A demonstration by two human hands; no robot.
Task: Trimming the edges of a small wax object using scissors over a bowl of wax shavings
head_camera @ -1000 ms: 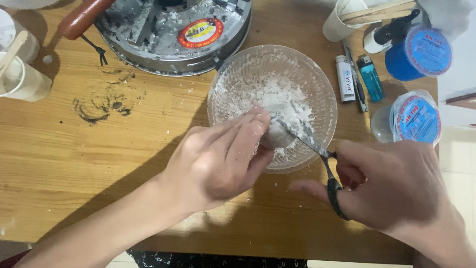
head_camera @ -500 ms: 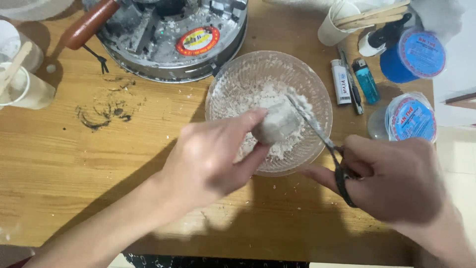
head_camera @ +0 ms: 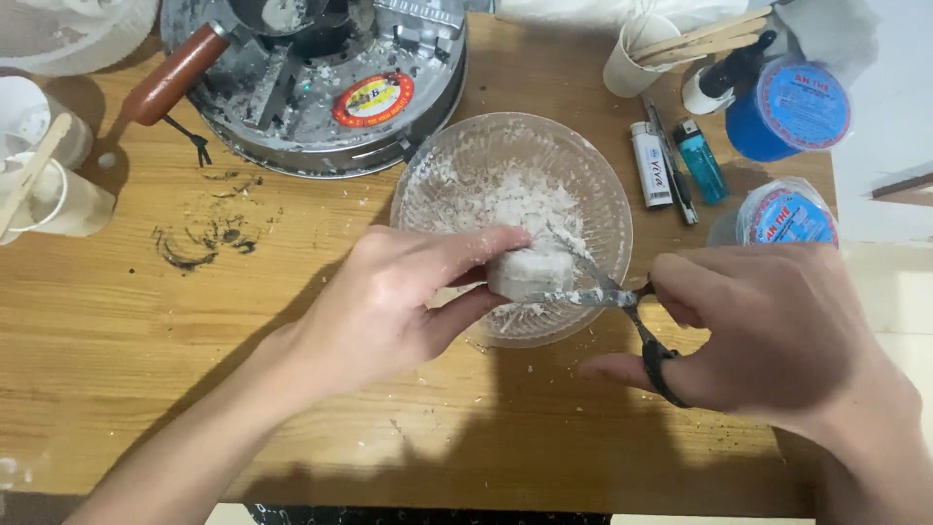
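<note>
**White block partly shaved over bowl**

Your left hand (head_camera: pixel 389 301) pinches a white block (head_camera: pixel 530 272) above the glass bowl (head_camera: pixel 428 185). Your right hand (head_camera: pixel 768 331) grips scissors (head_camera: pixel 622 301), blades parted against it. Flakes cover the bowl floor; most of the block remains uncut.

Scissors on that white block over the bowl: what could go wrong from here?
1. The left hand pinches the small white waxy block right where the open black-handled scissors in the right hand bite; its fingertips could get nicked.
2. White flakes already lie outside the clear glass bowl on the wooden table; more may scatter.
</note>
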